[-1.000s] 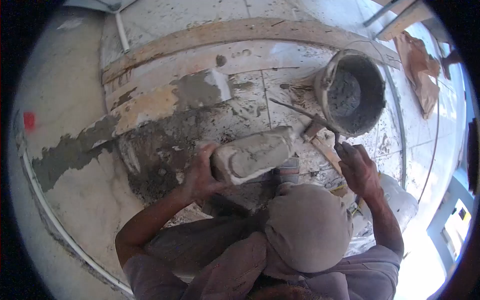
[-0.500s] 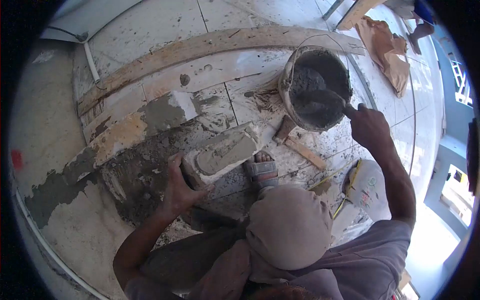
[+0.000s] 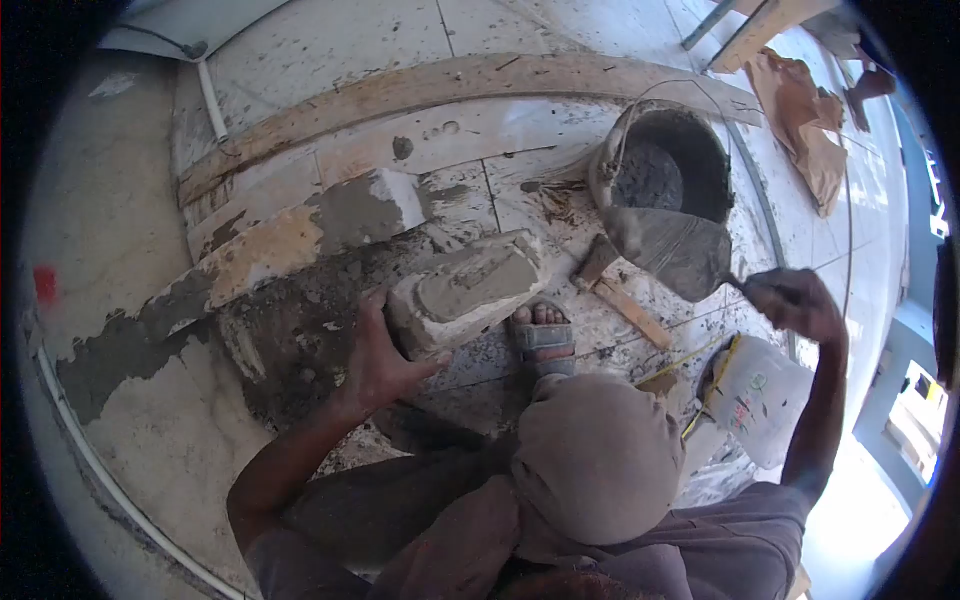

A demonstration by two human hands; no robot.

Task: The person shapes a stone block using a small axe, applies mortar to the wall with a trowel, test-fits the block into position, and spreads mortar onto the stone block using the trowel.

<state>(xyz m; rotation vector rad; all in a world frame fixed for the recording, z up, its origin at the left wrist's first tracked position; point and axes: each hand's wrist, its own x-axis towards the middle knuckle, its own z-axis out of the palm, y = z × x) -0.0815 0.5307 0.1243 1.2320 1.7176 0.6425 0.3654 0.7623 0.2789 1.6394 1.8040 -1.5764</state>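
My left hand (image 3: 385, 350) grips the near end of a pale brick (image 3: 465, 290), thumb and fingers around its sides. Grey mortar is spread over the brick's upper face. In my right hand (image 3: 797, 303) is the handle of a trowel (image 3: 672, 250), its broad blade coated grey and held just in front of the bucket's near rim. The bucket (image 3: 722, 150) contains wet grey mortar, with its wire handle raised. Beneath the trowel and to its left, a hammer (image 3: 625, 300) with a wooden handle lies on the floor.
A long plank (image 3: 420, 92) with nails lies across the tiles beyond a low mortar-smeared ledge (image 3: 265, 248). Brown paper (image 3: 800, 125) lies at far right, near another person's foot (image 3: 872, 84). A white sack (image 3: 765, 395) sits to my right; my sandalled foot (image 3: 546, 335) is between brick and hammer.
The trowel has come out of the bucket toward me, and my right hand has moved right and down. My left hand still holds the brick. The whole view has shifted slightly.
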